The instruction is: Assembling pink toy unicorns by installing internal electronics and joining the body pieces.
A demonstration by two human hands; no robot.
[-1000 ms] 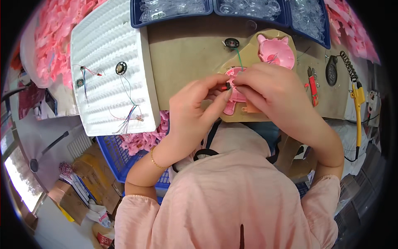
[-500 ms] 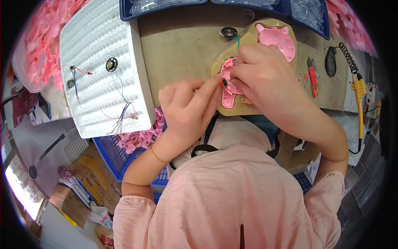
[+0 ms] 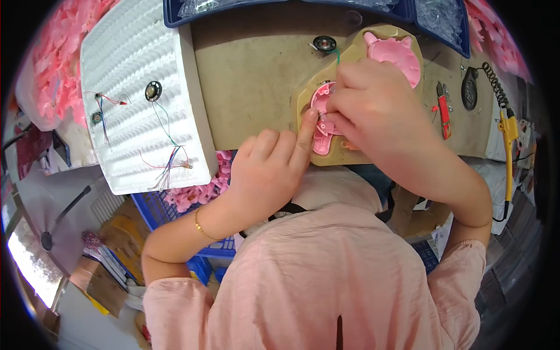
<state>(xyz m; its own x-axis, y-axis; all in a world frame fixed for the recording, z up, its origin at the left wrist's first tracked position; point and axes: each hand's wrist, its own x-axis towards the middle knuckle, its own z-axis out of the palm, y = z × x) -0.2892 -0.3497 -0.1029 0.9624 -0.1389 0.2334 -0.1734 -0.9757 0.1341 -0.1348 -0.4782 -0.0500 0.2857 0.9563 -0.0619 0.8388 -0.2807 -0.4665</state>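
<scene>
A pink plastic toy shell half (image 3: 321,143) lies in a tan moulded holder (image 3: 301,100) on the bench. My left hand (image 3: 269,163) presses its outstretched index fingertip on the shell's left side, the other fingers loosely curled. From the right, my right hand (image 3: 376,99) reaches over the shell, thumb and fingers pinched together inside it. Whatever sits in that pinch is hidden by the fingers. A second pink shell (image 3: 398,53), with small ears, rests in the holder's far end. Beside the holder lies a round black speaker (image 3: 324,44) with a green wire.
At left, a white foam block (image 3: 134,128) bears another speaker (image 3: 153,91) and wired parts. Blue bins (image 3: 245,8) of clear pieces line the back. A red-handled cutter (image 3: 444,116) and a yellow soldering iron (image 3: 508,131) are at right. A blue basket (image 3: 153,209) sits below.
My left hand has dropped back slightly and changed from a pinch to a pointing index finger on the shell; its elbow moved outward. My right hand stays pinched over the shell.
</scene>
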